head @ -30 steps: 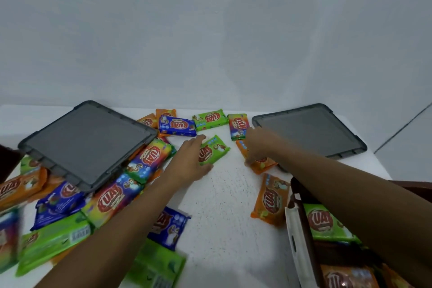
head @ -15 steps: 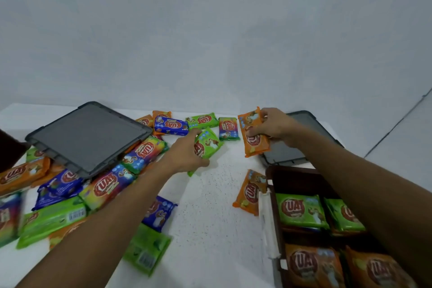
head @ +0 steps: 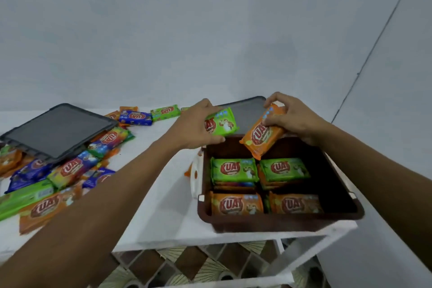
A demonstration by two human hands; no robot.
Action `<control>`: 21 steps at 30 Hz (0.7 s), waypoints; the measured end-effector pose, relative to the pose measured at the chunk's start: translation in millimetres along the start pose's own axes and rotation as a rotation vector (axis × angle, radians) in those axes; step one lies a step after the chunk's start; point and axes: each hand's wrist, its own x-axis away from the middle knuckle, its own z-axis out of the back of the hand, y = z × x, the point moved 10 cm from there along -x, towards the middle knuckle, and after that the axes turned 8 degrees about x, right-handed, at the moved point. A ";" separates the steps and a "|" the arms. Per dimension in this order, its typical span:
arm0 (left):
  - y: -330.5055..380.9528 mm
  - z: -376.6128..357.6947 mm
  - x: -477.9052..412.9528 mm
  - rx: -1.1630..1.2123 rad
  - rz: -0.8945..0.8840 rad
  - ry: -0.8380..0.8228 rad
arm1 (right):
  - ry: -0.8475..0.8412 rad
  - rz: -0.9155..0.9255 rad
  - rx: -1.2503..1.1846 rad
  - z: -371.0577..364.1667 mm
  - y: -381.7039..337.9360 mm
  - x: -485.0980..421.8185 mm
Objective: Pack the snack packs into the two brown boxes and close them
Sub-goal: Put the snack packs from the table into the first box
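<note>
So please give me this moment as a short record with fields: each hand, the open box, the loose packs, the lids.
left hand: holds green snack pack at the box's far left corner
right hand: holds orange snack pack, tilted, over the box
brown plastic box: open; two green packs behind, two orange in front
loose packs: heaped on white table, left
dark grey lids: one on the heap, one behind the box

Glossy plastic snack packs [head: 235,169] – smooth brown plastic box [head: 280,216].
</note>
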 end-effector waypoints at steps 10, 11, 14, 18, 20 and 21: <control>69.8 -95.8 10.8 -0.590 -0.257 -0.226 | 0.105 0.225 1.006 9.1 54.7 47.6; 68.3 -101.9 14.3 -0.644 -0.283 -0.245 | 0.135 0.282 1.077 5.5 52.3 51.2; 60.6 -110.9 20.7 -0.717 -0.303 -0.285 | 0.168 0.454 1.271 -6.0 49.3 56.8; 58.3 -113.0 19.7 -0.711 -0.258 -0.317 | -0.127 0.413 1.128 -24.3 61.4 54.9; 55.1 -117.3 20.1 -0.740 -0.211 -0.364 | -0.176 0.401 1.136 -29.2 64.1 54.5; 52.8 -118.2 20.0 -0.756 -0.185 -0.372 | -0.179 0.393 1.166 -30.0 65.4 54.1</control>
